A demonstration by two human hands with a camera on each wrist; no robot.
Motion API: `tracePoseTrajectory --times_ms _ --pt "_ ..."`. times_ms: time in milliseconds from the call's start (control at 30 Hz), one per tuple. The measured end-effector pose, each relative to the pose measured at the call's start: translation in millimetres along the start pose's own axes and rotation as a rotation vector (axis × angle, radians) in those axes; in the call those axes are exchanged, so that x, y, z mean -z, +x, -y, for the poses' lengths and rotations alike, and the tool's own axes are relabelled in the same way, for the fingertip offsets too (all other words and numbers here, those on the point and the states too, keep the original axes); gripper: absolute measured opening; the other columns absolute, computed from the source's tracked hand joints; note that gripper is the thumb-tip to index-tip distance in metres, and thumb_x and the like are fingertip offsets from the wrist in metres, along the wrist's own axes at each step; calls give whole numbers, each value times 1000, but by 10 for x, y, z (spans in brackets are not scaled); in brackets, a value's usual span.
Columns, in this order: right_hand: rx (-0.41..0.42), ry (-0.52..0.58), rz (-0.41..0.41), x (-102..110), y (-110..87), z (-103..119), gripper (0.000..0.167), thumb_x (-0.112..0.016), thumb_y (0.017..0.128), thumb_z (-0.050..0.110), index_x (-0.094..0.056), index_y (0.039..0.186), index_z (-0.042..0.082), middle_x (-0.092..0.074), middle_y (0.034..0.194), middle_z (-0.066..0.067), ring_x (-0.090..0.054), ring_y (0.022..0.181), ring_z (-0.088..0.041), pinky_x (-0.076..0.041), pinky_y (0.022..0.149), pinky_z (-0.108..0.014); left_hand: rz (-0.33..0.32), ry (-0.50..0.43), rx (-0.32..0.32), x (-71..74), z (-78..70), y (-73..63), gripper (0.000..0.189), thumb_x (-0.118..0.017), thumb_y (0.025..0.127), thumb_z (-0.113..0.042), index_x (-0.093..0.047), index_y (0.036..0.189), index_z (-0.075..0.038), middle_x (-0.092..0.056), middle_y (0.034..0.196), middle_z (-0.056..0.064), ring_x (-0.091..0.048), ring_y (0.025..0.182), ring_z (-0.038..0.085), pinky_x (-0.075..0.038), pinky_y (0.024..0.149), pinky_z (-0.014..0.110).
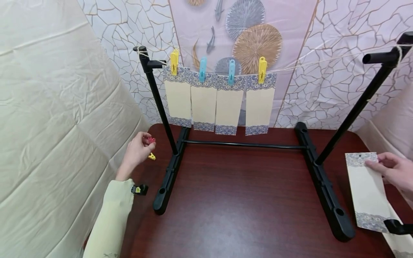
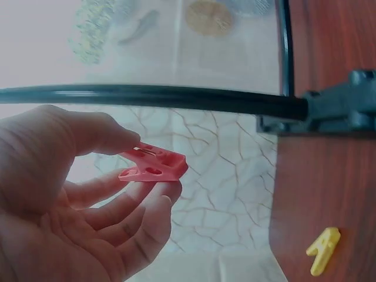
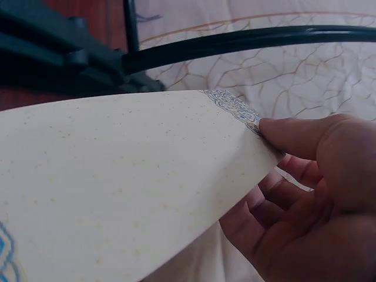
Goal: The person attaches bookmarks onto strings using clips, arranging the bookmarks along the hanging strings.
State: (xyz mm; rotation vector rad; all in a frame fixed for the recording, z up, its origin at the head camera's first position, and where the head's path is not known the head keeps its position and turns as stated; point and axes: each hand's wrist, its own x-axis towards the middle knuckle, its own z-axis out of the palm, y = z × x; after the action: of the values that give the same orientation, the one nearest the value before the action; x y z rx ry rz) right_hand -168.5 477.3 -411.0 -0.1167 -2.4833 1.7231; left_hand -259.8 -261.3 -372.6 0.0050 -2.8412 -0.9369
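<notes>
My left hand (image 1: 138,148) pinches a red clothespin (image 2: 154,163) between thumb and fingers, left of the black stand. On the table below it lies a yellow clothespin (image 2: 324,251). At the far right my right hand (image 1: 395,170) grips a cream paper card (image 1: 368,190) near its patterned top end, thumb on the face and fingers behind. Blue lace-like bands run across both ends of this card. Similar cards (image 1: 229,109) hang side by side from a string (image 1: 301,66), clipped by yellow clothespins (image 1: 262,68) and blue clothespins (image 1: 202,68).
The black stand's left post (image 1: 161,104) and right post (image 1: 351,111) rise from long feet on the dark red table (image 1: 238,190), joined by a low crossbar (image 1: 242,144). Another card (image 1: 398,238) lies under the held one. Patterned cloth (image 1: 342,71) hangs behind.
</notes>
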Motion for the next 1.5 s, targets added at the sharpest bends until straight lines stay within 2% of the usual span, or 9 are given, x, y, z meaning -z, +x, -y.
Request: tracePoseTrajectory --times_ms 133,367,500,733,900,1067,1267,1400,1500 --pt "59 17 -24 -24 -29 67 30 -61 94 1 -63 79 27 -61 64 18 -55 50 1 -43 42 -19 -14 -40 -30 14 -98 -40 37 -63 93 -25 -53 123 -6 -66 107 15 -66 95 28 -52 79 40" --pt "119 -112 -79 -90 -71 236 32 -62 94 3 -61 78 31 -55 61 21 -48 48 0 -36 41 -20 -31 -104 -106 30 -279 -104 38 -64 94 -26 -52 125 -8 -66 108 13 -66 94 27 -51 81 40" --pt "144 -98 -86 -127 -92 336 33 -62 94 1 -62 78 30 -56 61 19 -47 48 -2 -35 40 -22 -39 -140 -140 22 -393 -119 38 -64 94 -29 -52 125 -9 -66 108 11 -66 93 26 -52 79 38" --pt "225 -120 -98 -193 -109 500 32 -62 92 -3 -61 82 28 -55 61 20 -45 49 -1 -32 42 -24 -74 -242 -241 -9 -639 -97 38 -65 94 -27 -53 125 -8 -70 105 11 -69 89 22 -50 72 22" --pt "185 -288 -100 -288 -132 627 19 -65 94 10 -59 87 27 -55 66 22 -45 56 0 -37 48 -19 -73 -316 -323 -33 -833 -87 36 -66 93 -21 -54 123 -5 -69 102 12 -67 86 19 -49 71 15" --pt "130 -364 -86 -374 -164 734 8 -67 94 22 -60 91 22 -54 68 20 -46 62 -1 -37 51 -21 -43 -353 -363 -70 -978 -103 36 -68 93 -22 -54 123 -7 -69 104 9 -66 86 15 -52 74 19" --pt "130 -487 -83 -485 -157 876 24 -66 94 35 -57 97 13 -54 67 12 -43 65 -4 -30 54 -28 -43 -442 -437 -106 -1140 -88 37 -68 93 -15 -53 124 -4 -68 103 12 -65 87 13 -52 73 18" --pt "135 -473 -64 -568 -146 954 24 -66 94 34 -58 99 12 -55 68 13 -44 67 -3 -31 55 -28 -38 -507 -487 -132 -1282 -78 37 -68 91 -11 -54 124 -2 -67 104 13 -65 89 13 -52 71 18" --pt "146 -420 -52 -627 -143 992 14 -67 94 28 -60 97 16 -57 68 14 -45 67 -3 -32 56 -26 -22 -527 -514 -154 -1394 -76 38 -69 90 -10 -54 124 -2 -67 104 13 -65 89 15 -52 71 19"
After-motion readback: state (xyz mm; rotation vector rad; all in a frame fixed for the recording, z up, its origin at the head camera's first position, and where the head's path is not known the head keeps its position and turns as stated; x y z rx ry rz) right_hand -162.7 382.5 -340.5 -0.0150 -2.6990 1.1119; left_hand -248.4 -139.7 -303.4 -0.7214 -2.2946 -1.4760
